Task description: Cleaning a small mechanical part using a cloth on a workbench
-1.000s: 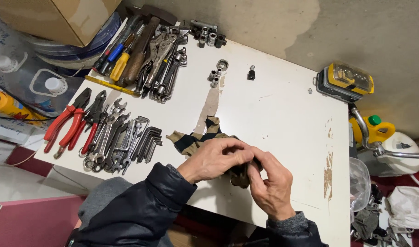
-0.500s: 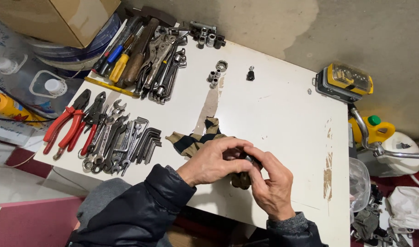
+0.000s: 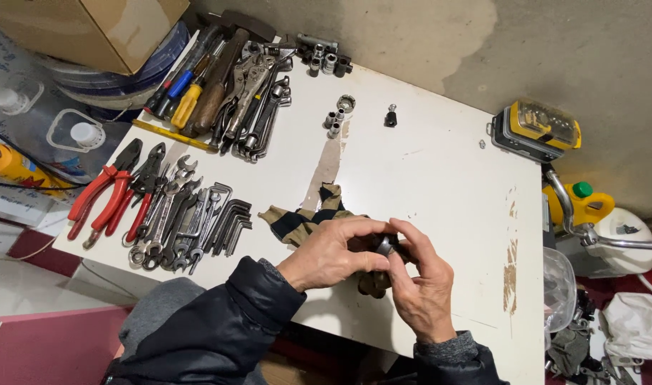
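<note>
Nearest the viewer, over the white tabletop (image 3: 426, 178), the left hand (image 3: 333, 251) and right hand (image 3: 420, 285) close together, both pinching a small round dark metal part (image 3: 384, 246) against a striped tan-and-navy cloth (image 3: 304, 216). Judged from the grip, firm fingertip support and keeping the cloth beneath the part would suit this wiping. Beyond lie grouped wrenches (image 3: 176, 221), red-handled pliers (image 3: 101, 192) and loose sockets (image 3: 334, 117). Farther right, a yellow lidded case (image 3: 538, 128) sits shut, contents hidden; a brown cardboard box (image 3: 91, 28) likewise.
</note>
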